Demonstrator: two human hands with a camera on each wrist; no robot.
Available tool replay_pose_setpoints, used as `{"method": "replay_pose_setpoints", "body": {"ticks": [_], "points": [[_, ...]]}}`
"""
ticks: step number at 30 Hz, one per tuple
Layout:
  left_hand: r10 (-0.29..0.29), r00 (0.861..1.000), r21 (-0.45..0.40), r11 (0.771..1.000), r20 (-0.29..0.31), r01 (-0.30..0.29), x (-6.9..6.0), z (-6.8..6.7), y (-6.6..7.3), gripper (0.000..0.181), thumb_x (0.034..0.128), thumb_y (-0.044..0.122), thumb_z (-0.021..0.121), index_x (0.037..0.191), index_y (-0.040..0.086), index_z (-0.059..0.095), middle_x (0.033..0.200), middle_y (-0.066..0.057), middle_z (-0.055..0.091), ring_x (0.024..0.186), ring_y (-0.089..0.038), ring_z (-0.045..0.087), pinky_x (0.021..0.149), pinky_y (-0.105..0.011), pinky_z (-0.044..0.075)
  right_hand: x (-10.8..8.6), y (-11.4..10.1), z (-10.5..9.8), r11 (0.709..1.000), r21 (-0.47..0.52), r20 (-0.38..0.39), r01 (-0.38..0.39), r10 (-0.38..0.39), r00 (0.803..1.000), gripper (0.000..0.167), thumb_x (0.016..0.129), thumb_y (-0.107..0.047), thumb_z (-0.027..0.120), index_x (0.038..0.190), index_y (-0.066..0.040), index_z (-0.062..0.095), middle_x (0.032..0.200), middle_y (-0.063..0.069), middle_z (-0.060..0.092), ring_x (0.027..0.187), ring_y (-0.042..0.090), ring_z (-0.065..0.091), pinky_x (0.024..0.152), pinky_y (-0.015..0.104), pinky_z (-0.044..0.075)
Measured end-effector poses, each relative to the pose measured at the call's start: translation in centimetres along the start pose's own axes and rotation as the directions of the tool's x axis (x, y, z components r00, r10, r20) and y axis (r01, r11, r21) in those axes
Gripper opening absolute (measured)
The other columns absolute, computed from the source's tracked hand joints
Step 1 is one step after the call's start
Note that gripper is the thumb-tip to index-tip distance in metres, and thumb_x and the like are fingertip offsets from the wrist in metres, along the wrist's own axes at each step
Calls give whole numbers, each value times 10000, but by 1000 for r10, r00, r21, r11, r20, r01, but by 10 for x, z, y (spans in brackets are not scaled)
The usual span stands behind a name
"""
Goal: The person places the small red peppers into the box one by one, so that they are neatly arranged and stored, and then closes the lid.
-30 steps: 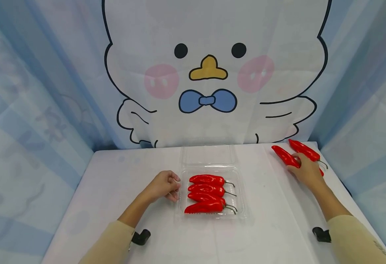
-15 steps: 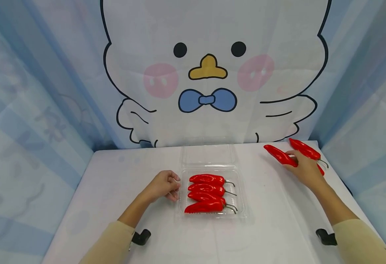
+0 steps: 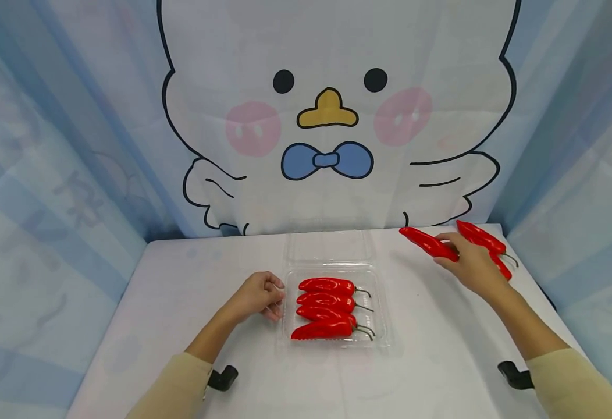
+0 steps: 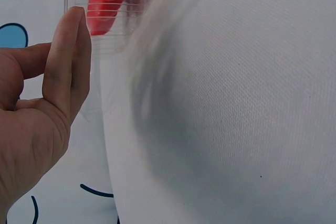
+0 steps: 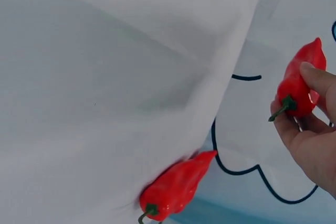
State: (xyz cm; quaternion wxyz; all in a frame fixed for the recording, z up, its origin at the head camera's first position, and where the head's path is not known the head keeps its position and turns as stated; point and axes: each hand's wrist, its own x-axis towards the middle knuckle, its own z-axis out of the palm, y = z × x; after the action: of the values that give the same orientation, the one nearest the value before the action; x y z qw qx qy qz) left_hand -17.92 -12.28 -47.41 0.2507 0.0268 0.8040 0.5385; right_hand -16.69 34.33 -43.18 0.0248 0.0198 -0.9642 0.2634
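Note:
A clear plastic container [image 3: 383,314] lies with its lid folded back; several red peppers [image 3: 327,330] rest in it side by side, stems to the right. My left hand [image 3: 257,295] is at the container's left edge, and in the left wrist view the fingers of that hand [image 4: 47,87] touch its clear wall. Between thumb and fingers my right hand [image 3: 474,265] pinches a red pepper [image 3: 427,242] by its stem end. The right wrist view shows this pepper [image 5: 301,77] in the hand [image 5: 315,124], green stem toward the camera.
Two more red peppers [image 3: 481,237] lie at the table's back right corner, just beyond my right hand; one [image 5: 177,186] shows in the right wrist view. A printed cloth [image 3: 332,198] hangs behind the white table [image 3: 431,361], with blue curtains [image 3: 75,192] at both sides.
My right hand has moved left with the pepper it holds, away from the other peppers at the corner. The left hand and the container have stayed in place.

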Motion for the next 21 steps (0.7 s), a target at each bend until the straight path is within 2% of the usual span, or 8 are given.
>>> {"method": "replay_pose_setpoints", "body": {"ticks": [9,15,21], "points": [[6,1000,6,1000,-1,-6,0,0,0,189,987,36,667,1138,-31,575,819,-142,678,576,-193,707,568,-319,633,0,-28,6,997,-15,19,81,-81,997,685,859,-165,845,1461,-76,529,1349,249,624,1086,422,650,836,563,633],[8,1000,9,1000,3,-8,-1,0,1,194,988,39,667,1143,-32,573,815,-142,682,573,-191,705,571,-318,633,0,-45,13,988,-38,45,151,-150,988,626,877,-162,829,1433,-71,556,1327,242,614,1086,388,635,881,553,627],[3,1000,9,1000,3,-3,0,0,0,194,988,43,669,1143,-27,575,819,-142,683,576,-195,707,572,-319,634,1,-58,17,981,-20,87,192,-190,978,597,881,-141,821,1420,-68,572,1314,242,615,1101,384,629,888,548,628]]}}
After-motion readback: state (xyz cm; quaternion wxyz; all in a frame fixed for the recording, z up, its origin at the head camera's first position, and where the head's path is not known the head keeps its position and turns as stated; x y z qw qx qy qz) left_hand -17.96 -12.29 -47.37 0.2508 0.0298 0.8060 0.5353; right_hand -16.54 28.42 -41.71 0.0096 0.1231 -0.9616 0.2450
